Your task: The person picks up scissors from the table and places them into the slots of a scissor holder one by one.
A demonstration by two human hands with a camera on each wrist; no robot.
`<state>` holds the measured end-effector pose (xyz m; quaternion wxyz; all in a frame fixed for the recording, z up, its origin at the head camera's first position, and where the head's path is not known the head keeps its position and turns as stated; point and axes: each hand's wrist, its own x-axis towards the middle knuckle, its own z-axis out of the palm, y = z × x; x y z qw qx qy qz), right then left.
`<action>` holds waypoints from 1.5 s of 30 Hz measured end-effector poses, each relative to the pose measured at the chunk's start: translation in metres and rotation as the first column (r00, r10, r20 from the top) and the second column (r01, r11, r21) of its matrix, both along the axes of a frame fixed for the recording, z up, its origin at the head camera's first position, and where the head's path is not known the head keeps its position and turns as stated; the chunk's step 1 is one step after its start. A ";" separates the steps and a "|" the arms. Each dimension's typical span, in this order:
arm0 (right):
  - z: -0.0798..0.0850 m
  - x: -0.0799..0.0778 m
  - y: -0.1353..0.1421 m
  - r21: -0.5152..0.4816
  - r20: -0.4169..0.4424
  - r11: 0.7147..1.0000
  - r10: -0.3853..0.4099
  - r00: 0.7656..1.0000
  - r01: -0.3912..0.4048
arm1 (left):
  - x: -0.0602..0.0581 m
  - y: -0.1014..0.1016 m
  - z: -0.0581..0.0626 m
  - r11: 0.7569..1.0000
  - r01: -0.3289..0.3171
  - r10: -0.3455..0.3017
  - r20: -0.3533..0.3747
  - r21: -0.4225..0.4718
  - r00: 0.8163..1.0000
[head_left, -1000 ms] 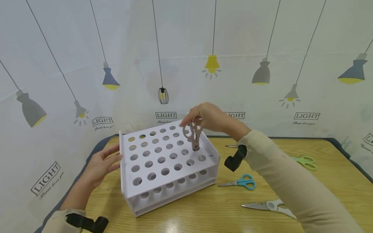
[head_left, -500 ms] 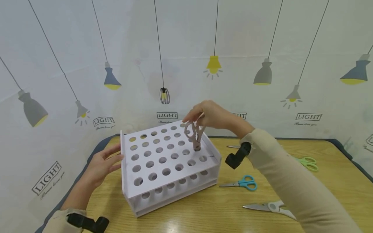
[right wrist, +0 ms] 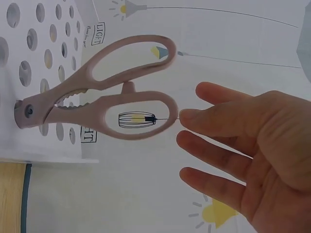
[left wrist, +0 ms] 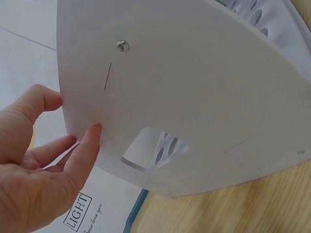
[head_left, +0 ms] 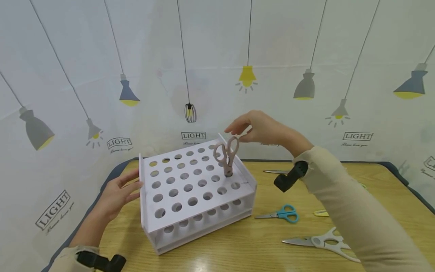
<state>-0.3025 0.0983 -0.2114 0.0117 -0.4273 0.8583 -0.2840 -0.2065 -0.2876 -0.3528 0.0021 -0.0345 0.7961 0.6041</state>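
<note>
At the rack [head_left: 176, 173], scissors [head_left: 228, 164] released, right hand [head_left: 261, 127] higher, fingers apart, left hand [head_left: 115, 193] unclenched

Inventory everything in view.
Table: one, tan, underneath
Backdrop: one, white, patterned, behind table
Rack: one, white, on table
Upright scissors: one, pinkish-brown, in rack hole
Small scissors: one, blue, right of rack
Large scissors: one, white, nearer camera
Blade: one, silver, rack's right, partly hidden
Yellow piece, green piece: one each, mostly behind right sleeve
Left hand: one, touching rack's left panel
Right hand: one, near upright scissors' handles
Sleeves: two, cream, on arms
Wrist cameras: two, black, on wrists
</note>
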 end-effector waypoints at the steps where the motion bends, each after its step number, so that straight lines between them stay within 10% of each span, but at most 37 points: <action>1: 0.001 0.000 0.003 0.002 0.001 1.000 -0.003 1.000 0.003 | 0.000 0.000 0.000 1.000 -0.002 0.002 0.002 -0.001 1.000; 13: -0.013 -0.001 0.048 0.034 -0.024 0.998 -0.050 0.998 0.051 | -0.001 -0.001 -0.001 1.000 0.004 -0.004 0.008 -0.010 1.000; 45: -0.151 0.025 0.153 0.048 0.314 0.996 -0.089 0.945 0.078 | 0.002 0.001 0.000 1.000 0.009 -0.010 -0.014 -0.014 1.000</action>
